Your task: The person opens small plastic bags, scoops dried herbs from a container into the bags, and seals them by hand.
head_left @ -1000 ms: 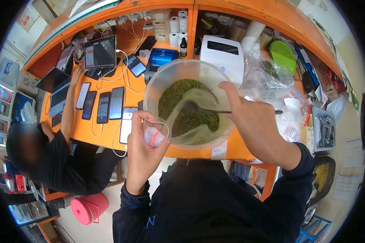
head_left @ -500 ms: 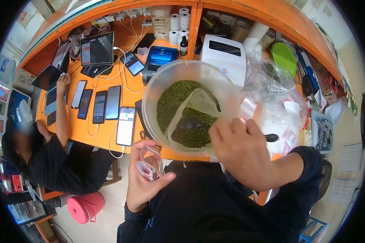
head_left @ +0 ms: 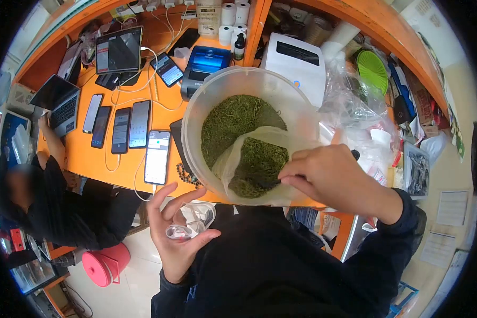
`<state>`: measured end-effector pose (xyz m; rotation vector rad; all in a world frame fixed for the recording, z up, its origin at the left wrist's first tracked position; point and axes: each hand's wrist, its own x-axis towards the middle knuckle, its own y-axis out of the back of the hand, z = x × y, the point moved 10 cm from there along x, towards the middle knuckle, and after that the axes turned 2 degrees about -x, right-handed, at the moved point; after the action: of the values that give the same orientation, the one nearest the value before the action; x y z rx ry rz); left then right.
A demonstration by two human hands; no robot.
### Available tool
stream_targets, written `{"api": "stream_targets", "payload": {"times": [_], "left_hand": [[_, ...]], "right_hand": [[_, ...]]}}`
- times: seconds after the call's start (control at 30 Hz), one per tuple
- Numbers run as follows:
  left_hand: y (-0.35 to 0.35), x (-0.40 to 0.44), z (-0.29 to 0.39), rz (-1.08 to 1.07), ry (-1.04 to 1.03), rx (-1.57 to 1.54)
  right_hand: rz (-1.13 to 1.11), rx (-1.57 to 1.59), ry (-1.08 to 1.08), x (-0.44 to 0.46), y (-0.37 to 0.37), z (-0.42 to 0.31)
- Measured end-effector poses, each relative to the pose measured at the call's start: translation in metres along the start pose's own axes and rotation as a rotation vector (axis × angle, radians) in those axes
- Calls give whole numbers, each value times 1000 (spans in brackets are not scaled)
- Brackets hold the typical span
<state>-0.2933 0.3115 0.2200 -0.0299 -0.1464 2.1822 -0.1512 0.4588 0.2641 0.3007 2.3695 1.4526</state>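
A large translucent tub (head_left: 192, 114) holds dried green leaves (head_left: 225, 119). Inside it, a cloudy plastic bag (head_left: 229, 161) lies open with more of the leaves in it. My right hand (head_left: 328, 172) grips a dark spoon (head_left: 259, 180) by its handle; the bowl is down in the leaves inside that bag and partly hidden. In front of the tub's near left side, my left hand (head_left: 177, 233) curls around a small clear plastic pouch (head_left: 193, 220) with reddish print, its mouth spread between thumb and fingers.
Several phones (head_left: 121, 130) with charging cables lie left of the tub. A blue-topped printer (head_left: 209, 63) and a white machine (head_left: 294, 66) stand behind it. Crumpled clear plastic (head_left: 350, 103) lies to the right. Another person (head_left: 47, 206) sits at the left beside a laptop (head_left: 63, 108).
The spoon has sunk into the leaves, and my right hand has shifted slightly. My left hand has moved a little lower, its fingers spread wider around the pouch. The other person's arm has lowered.
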Motion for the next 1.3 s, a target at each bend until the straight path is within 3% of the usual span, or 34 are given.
{"api": "stream_targets", "payload": {"times": [0.17,0.27,0.37,0.7,0.9,1.0,1.3], "left_hand": [[6,4,6,54,-140,72],[1,7,27,47,-311,383],[-4,8,37,63,-359,466],[-24,20,55,-16,-425,451],[-51,45,72,-86,-473,460],[-66,62,67,-143,-475,401],[-98,83,68,-225,-410,349]], "right_hand": [[48,113,-105,-15,1,22],[89,94,-144,-26,-4,23],[96,95,-171,-31,-4,25],[191,309,-161,-40,7,38],[234,706,-303,-54,32,62],[377,760,-269,-61,59,59],[634,80,-199,-60,112,15]]}}
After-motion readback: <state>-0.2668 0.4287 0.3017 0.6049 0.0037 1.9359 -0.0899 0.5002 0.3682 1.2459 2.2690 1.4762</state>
